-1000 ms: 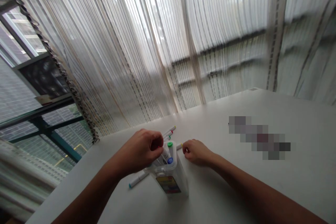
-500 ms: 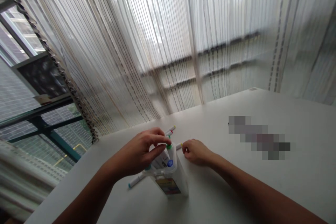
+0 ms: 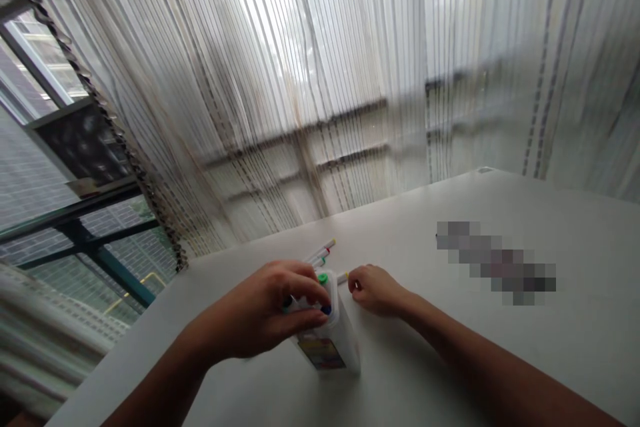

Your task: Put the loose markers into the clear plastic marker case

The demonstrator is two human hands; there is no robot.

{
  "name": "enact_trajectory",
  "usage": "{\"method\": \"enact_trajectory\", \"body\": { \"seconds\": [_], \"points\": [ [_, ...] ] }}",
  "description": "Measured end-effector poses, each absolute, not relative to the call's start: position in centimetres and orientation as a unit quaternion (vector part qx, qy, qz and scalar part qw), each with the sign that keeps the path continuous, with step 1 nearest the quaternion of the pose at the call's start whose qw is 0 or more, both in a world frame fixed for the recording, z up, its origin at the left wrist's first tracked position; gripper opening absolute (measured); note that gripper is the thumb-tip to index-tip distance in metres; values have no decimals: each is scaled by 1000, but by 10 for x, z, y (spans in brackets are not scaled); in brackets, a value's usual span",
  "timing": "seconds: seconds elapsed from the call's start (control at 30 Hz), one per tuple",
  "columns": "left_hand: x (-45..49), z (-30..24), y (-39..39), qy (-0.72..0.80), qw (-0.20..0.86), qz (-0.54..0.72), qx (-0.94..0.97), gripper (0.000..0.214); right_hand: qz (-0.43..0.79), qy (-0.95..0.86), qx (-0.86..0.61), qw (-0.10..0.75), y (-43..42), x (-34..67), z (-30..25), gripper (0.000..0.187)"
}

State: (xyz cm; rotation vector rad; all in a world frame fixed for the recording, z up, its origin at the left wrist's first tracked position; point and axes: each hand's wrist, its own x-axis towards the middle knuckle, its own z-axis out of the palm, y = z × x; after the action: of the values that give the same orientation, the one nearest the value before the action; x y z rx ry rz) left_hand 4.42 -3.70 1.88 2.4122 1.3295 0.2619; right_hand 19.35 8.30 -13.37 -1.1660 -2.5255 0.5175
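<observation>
My left hand (image 3: 287, 303) reaches over a clear plastic container (image 3: 345, 343) with a printed label. Its thumb and fingertips close around the blue cap (image 3: 327, 309) of a marker inside, and the hand hides most of the container's opening. A green-capped marker (image 3: 323, 277) stands at the far side of the opening. My right hand (image 3: 376, 290) rests on the table to the right, its fingers curled and nothing visible in them. Beside its fingertips lies a marker with a yellow end (image 3: 343, 277), partly hidden behind the container.
Several markers (image 3: 325, 253) with yellow, red and green ends lie behind the container on the white table (image 3: 410, 233). A blurred-out object (image 3: 493, 257) lies to the right. Striped sheer curtains (image 3: 320, 80) hang along the table's far edge.
My left hand has moved down and nearer, from the green-capped marker to the blue-capped one, and its fingers have closed there. My right hand has stayed in place.
</observation>
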Motion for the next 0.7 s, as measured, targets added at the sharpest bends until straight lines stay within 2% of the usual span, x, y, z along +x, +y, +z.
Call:
{"method": "enact_trajectory", "body": {
  "seconds": [0.27,0.5,0.7],
  "points": [
    [31,26,-41,506,155,68,846,9,178,-883,-409,148,83,193,-134,25],
    [16,30,-45,550,150,42,821,23,183,-881,-410,153,83,193,-134,26],
    [5,30,-40,567,139,93,807,26,178,-881,-413,149,83,192,-134,26]
  ]
}}
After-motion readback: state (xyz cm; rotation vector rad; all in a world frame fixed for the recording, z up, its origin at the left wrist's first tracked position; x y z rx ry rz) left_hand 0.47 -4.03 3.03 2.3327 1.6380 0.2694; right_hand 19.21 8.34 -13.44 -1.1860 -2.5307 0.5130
